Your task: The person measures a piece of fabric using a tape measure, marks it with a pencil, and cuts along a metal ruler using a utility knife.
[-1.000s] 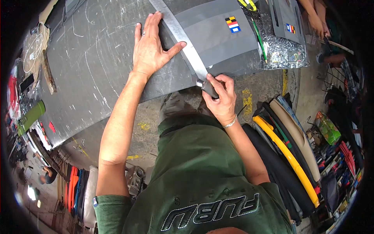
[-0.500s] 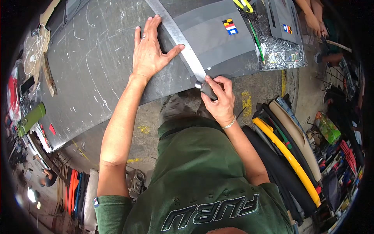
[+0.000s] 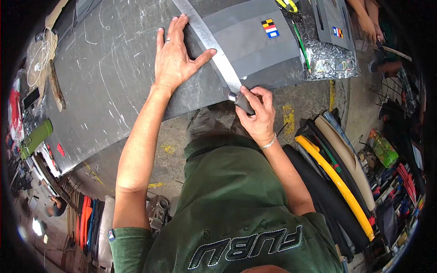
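Note:
A long metal ruler [image 3: 210, 42] lies slantwise on the dark worktable [image 3: 114, 91], along the left side of a grey fabric panel [image 3: 248, 57] with a small flag patch [image 3: 270, 28]. My left hand [image 3: 175, 63] lies flat with fingers spread, its thumb resting on the ruler and fingertips at the ruler's left edge. At the ruler's near end, by the table's edge, my right hand [image 3: 258, 113] is closed round what looks like a utility knife [image 3: 246, 104] with a dark grip and a shiny metal end. Its blade is not visible.
A green pencil [image 3: 301, 48] and bubble wrap [image 3: 334, 63] lie right of the panel, near another grey piece [image 3: 332, 27] with a patch. Rolls of material, one yellow [image 3: 337, 182], stand at lower right. Another person's hands [image 3: 371, 27] show at upper right.
The whole view has shifted very slightly. Both hands keep the same places on the ruler and the knife.

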### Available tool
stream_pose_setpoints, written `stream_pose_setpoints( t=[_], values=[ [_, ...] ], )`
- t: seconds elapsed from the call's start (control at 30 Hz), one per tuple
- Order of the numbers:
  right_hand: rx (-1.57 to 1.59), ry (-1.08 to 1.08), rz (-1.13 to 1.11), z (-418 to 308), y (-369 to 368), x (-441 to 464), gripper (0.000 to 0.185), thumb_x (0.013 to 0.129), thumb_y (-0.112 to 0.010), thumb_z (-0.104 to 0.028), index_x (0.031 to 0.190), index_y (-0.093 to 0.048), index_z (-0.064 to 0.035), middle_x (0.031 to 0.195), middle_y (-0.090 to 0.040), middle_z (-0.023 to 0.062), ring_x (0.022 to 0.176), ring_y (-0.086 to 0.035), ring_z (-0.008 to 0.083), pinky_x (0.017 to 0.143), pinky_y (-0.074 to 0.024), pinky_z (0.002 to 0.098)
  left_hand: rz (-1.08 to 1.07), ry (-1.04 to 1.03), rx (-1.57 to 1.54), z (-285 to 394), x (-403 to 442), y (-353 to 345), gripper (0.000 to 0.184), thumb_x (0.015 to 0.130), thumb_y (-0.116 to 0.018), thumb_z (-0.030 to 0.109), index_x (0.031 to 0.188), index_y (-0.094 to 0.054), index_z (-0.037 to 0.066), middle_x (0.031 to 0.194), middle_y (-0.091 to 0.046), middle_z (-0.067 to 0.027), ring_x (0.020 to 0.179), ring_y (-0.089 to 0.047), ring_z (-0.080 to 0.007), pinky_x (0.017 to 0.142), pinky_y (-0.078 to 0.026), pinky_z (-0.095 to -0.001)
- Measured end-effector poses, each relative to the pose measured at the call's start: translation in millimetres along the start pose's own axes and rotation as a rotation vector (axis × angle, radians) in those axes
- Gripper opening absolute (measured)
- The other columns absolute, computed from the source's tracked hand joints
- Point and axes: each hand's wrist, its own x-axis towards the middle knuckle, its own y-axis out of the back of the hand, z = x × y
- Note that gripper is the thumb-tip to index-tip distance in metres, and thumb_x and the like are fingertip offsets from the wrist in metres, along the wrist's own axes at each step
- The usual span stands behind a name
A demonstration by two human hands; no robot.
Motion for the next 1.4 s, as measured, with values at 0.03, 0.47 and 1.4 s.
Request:
stream_pose_setpoints(
  t=[0.03, 0.47, 1.4],
  values=[
    [0.001, 0.002, 0.002, 0.1, -0.2, 0.1, 0.07, 0.066, -0.09, -0.01, 0.133, -0.071, -0.0167, 0.119, -0.058, 0.0062, 0.081, -0.062, 0.0245, 0.074, -0.0564, 0.0385, 0.0, 0.0, -0.003, 0.5, 0.5, 0.6, 0.114, 0.08, -0.077, 0.07, 0.157, -0.03, 0.001, 0.163, -0.043, -0.0154, 0.157, -0.031, -0.0309, 0.13, -0.012, -0.0567],
    [-0.002, 0.002, -0.001, -3.5, 2.6, 2.7, 0.069, 0.066, -0.09, -0.009, 0.133, -0.072, -0.0156, 0.118, -0.058, 0.0068, 0.086, -0.063, 0.0247, 0.075, -0.0563, 0.0375, 0.017, 0.0, 0.0, 1.7, -0.5, -0.2, 0.112, 0.08, -0.079, 0.068, 0.159, -0.033, 0.003, 0.163, -0.043, -0.014, 0.157, -0.031, -0.029, 0.13, -0.014, -0.0543],
    [0.088, -0.055, -0.013, -8.7, 8.7, 7.9, 0.064, 0.067, -0.089, -0.008, 0.129, -0.074, -0.014, 0.115, -0.059, 0.0069, 0.085, -0.065, 0.0234, 0.075, -0.0579, 0.0362, -0.015, -0.023, 0.04, 1.8, 0.6, 0.8, 0.096, 0.083, -0.078, 0.065, 0.153, -0.049, 0.006, 0.166, -0.039, -0.0148, 0.158, -0.028, -0.0306, 0.13, -0.013, -0.0549]
  ],
)
